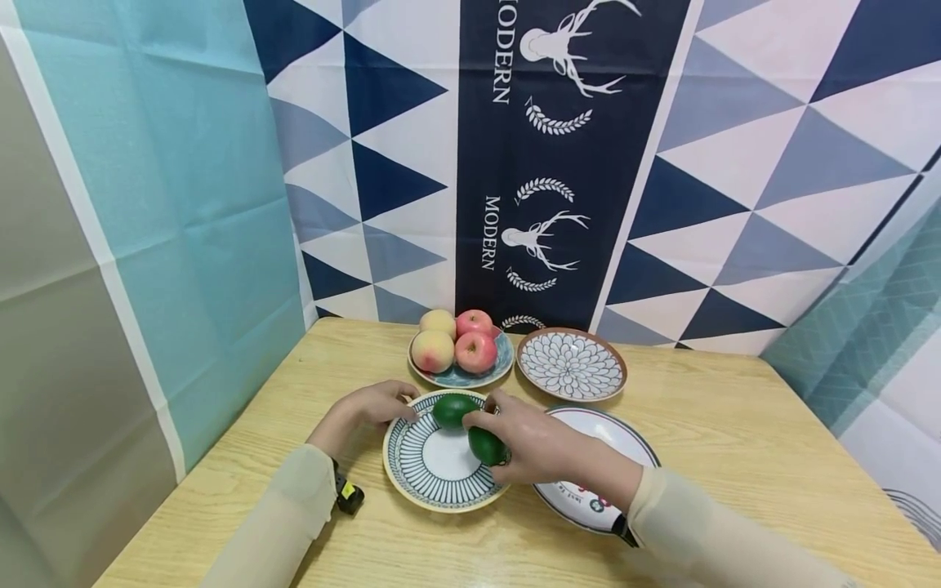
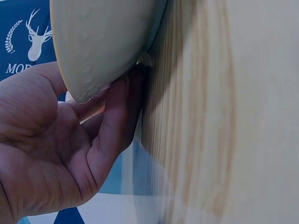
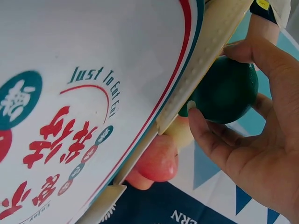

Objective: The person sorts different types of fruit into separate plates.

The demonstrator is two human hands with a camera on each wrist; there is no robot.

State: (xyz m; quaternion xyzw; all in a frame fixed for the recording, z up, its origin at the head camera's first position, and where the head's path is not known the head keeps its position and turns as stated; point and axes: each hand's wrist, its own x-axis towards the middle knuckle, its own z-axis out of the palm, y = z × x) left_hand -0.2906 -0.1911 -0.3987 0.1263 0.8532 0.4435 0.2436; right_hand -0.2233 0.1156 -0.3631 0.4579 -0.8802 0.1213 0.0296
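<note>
1. Where the right grip [image 1: 532,441] closes, we find the held green fruit [image 1: 483,447] pinched between thumb and fingertips, over the right-hand part of the striped plate [image 1: 444,490]. Whether fruit and plate touch, we cannot tell.

2. Just beyond the held green fruit, to the left of the right grip's fingertips, we note the second green fruit [image 1: 450,411], lying in the striped plate and free of both hands.

3. At the plate's left edge, the left grip [image 1: 376,404] pinches the rim: we see its thumb over the edge and, in the left wrist view, its fingers bent against the underside.

4. From the smooth, glossy skin we judge the fruit fairly light and firm. Its rounded sides may slip, so we would take hold across the widest part, thumb opposing fingers, as the right grip does here.

5. We judge the striped plate stiff and possibly brittle. The raised rim, where the left grip has it, seems the best hold.

6. Under the right grip's wrist we observe the white plate [image 1: 603,421], with red lettering. Beyond the left grip stands the blue plate [image 1: 505,357] with peaches [image 1: 432,351] and apples [image 1: 476,352]; beyond the right grip, the brown-rimmed plate [image 1: 572,365]. All these plates rest on the bench [image 1: 735,457].
</note>
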